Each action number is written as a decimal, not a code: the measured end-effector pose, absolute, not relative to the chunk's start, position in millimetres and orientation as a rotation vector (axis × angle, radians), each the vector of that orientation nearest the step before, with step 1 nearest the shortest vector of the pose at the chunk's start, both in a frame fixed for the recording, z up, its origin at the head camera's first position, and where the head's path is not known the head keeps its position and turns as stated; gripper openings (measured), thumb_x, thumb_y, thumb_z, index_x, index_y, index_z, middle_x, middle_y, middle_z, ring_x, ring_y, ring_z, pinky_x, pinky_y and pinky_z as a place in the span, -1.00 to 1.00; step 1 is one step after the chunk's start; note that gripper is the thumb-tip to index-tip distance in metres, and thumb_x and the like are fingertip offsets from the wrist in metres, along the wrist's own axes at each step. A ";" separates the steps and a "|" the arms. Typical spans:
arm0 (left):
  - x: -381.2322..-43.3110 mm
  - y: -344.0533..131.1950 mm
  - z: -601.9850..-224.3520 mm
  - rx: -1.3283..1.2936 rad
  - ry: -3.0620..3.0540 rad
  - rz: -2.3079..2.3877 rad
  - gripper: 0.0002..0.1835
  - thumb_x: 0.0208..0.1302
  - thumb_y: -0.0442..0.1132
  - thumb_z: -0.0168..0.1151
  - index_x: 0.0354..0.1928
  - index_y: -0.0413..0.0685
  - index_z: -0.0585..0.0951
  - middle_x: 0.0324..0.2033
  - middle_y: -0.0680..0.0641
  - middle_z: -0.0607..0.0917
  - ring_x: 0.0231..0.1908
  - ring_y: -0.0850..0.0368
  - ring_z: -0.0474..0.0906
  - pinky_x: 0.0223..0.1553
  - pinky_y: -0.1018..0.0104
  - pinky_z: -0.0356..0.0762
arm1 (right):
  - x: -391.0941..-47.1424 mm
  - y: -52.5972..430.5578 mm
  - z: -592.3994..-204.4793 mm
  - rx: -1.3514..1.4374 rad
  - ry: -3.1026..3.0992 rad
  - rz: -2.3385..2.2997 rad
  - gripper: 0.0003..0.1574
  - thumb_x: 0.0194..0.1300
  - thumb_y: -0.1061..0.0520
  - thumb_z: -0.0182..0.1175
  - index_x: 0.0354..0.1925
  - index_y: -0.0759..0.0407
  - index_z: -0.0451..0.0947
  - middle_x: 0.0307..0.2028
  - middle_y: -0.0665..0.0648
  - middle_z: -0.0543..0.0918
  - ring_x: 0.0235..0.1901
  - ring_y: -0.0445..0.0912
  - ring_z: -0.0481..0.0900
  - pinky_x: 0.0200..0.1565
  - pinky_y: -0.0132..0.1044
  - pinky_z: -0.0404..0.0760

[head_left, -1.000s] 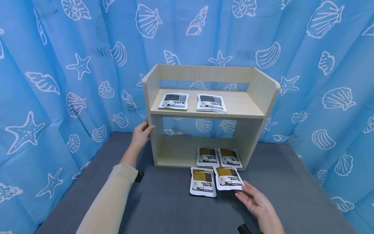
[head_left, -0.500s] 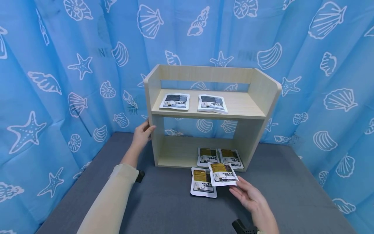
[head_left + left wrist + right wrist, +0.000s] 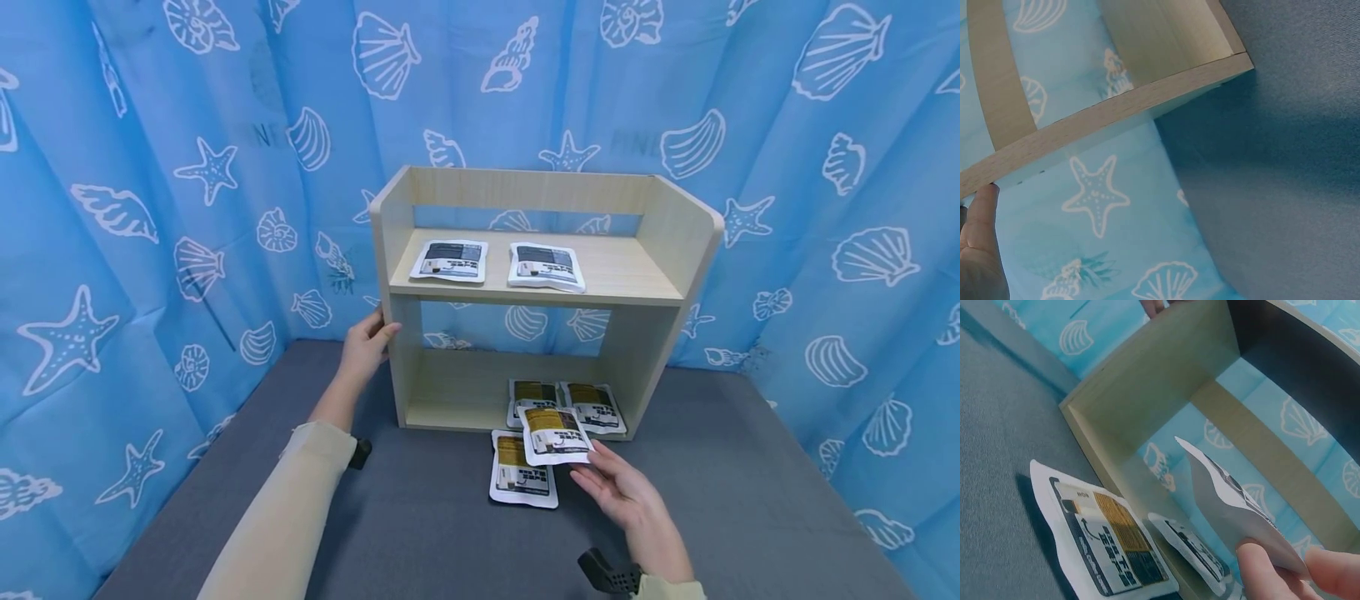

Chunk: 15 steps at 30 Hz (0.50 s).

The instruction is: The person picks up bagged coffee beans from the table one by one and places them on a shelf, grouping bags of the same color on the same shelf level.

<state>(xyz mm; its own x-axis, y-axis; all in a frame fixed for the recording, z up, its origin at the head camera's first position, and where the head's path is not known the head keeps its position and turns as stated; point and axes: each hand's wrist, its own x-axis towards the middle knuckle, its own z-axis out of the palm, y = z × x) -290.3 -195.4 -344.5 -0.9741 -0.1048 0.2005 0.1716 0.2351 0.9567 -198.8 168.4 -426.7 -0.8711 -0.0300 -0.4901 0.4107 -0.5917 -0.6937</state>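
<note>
My right hand (image 3: 622, 496) pinches a flat white pouch (image 3: 555, 433) with a gold-and-white label by its near right corner. Thumb and fingers lie on opposite faces of it in the right wrist view. The held pouch overlaps another gold-labelled pouch (image 3: 522, 483) on the tabletop before the shelf. Two more, a left pouch (image 3: 523, 392) and a right pouch (image 3: 596, 407), lie on the lower board. At the shelf's left side, my left hand (image 3: 363, 350) holds the side panel (image 3: 1104, 115) of the wooden shelf (image 3: 660, 317), thumb at its front edge, other fingers partly hidden.
On the upper board lie two pouches with dark-blue labels, a left pouch (image 3: 450, 260) and a right pouch (image 3: 546, 265). A dark grey cloth (image 3: 420, 517) covers the table. Behind the shelf hangs a blue curtain (image 3: 480, 125) printed with shells.
My right hand has carried the gold-labelled pouch left and toward the shelf, from beside the other tabletop pouch to partly over it. My left hand has stayed at the side panel.
</note>
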 end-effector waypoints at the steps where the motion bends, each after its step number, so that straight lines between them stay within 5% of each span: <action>1: -290.1 -195.5 -344.4 -0.063 -2.282 -1.816 -0.41 0.49 -0.14 0.04 0.48 -0.01 0.20 0.38 -0.25 0.30 0.33 -0.19 0.27 0.17 -0.17 0.39 | -199.9 166.7 -426.4 0.637 1.257 -2.518 -0.24 0.51 0.31 -0.12 0.54 0.11 -0.13 -0.43 0.10 0.66 -0.28 -0.12 0.68 0.14 -0.12 0.50; 15: -291.6 -195.7 -344.2 -0.049 -2.284 -1.819 -0.42 0.49 -0.13 0.04 0.47 -0.01 0.22 0.36 -0.25 0.33 0.31 -0.19 0.29 0.16 -0.18 0.40 | -211.5 144.4 -427.7 0.607 1.268 -2.510 -0.27 0.49 0.35 -0.10 0.52 0.18 -0.05 -0.41 0.13 0.66 -0.27 -0.09 0.68 0.18 -0.08 0.44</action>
